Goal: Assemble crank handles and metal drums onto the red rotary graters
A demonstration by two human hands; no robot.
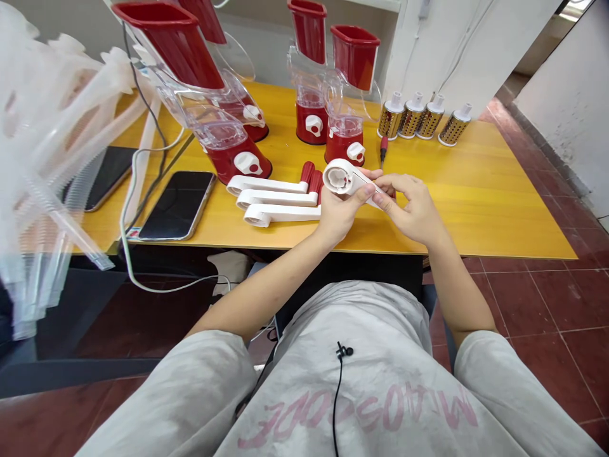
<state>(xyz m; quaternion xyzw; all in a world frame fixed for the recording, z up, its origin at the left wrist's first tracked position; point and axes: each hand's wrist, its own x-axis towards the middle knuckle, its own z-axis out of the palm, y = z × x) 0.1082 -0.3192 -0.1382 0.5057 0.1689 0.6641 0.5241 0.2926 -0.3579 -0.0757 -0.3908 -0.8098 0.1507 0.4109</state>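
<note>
Both my hands hold a white crank handle [349, 179] just above the table's front edge, its round socket end facing up and left. Fingers of my left hand [339, 212] wrap the arm near that socket, thumb on top. My right hand [410, 206] is closed on the other end, which its fingers partly hide. Left of my hands lie several more white crank handles [280, 198] with red grips, side by side. A red-handled screwdriver [384, 147] rests just beyond my right fingers.
Several red vegetable slicers [238, 152] with clear housings stand along the back. Gold grater drums [425, 117] line the back right. A phone [178, 205] and a white cable [124, 222] lie left. Translucent plastic pieces [61, 165] hang at the far left.
</note>
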